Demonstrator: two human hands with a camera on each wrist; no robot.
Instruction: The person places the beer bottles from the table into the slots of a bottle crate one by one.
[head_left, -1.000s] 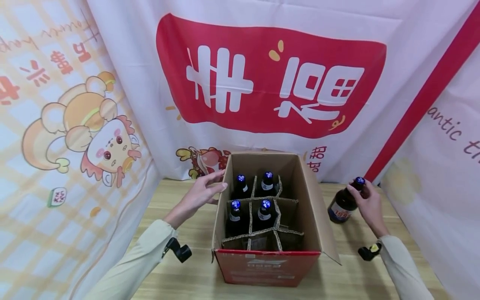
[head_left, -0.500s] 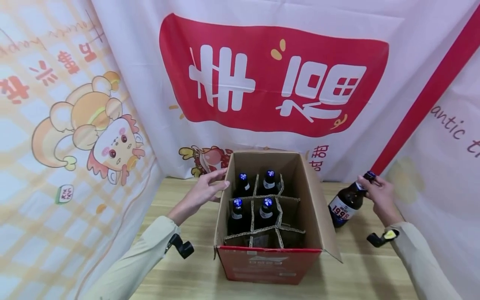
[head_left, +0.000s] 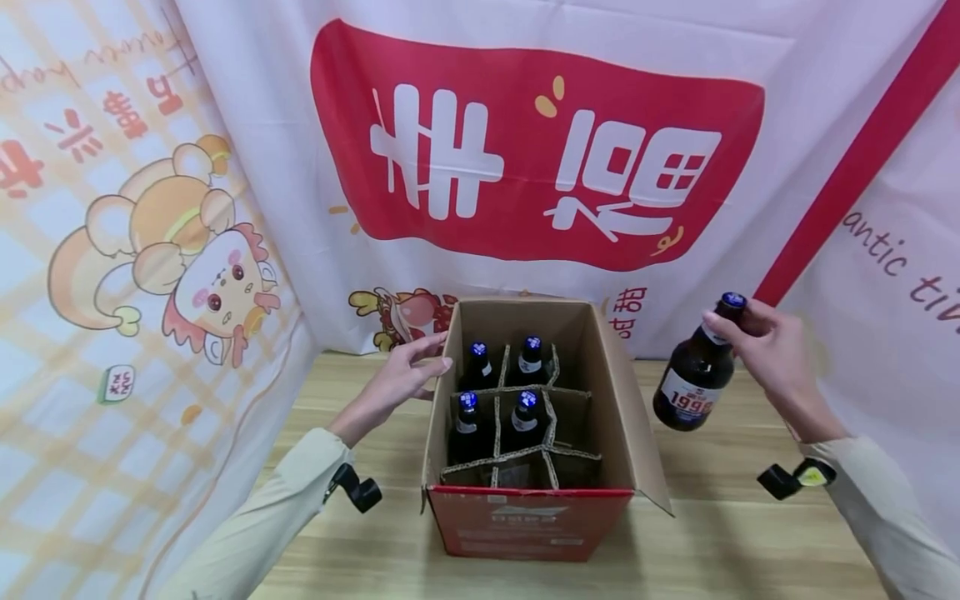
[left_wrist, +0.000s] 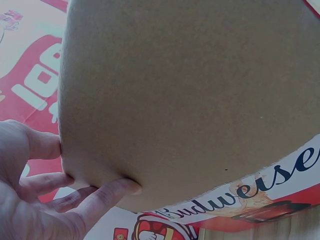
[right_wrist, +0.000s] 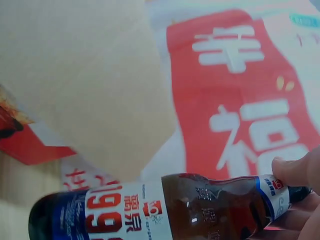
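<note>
My right hand (head_left: 780, 358) pinches the neck of a brown glass beer bottle (head_left: 693, 383) with a blue cap and a white label reading 1998. This bottle hangs slightly tilted over the table, right of the cardboard box (head_left: 525, 529). In the right wrist view the bottle (right_wrist: 200, 210) spans the bottom, thumb and fingers around its neck. My left hand (head_left: 393, 383) rests against the box's left side. Its extended fingers (left_wrist: 107, 197) touch the brown flap (left_wrist: 175, 90) in the left wrist view. Inside the box, several blue-capped bottles (head_left: 525, 421) stand upright in the left and middle columns.
Cardboard dividers (head_left: 551, 417) split the box into cells; the right column and the front row show no bottles. A flap (head_left: 637, 417) slants outward on the box's right side. Printed cloth (head_left: 540, 283) hangs behind the wooden table (head_left: 360, 542) and along both sides.
My right hand has lifted the bottle from the table and moved it up, turning its label toward the head camera. The left hand stays at the box's side.
</note>
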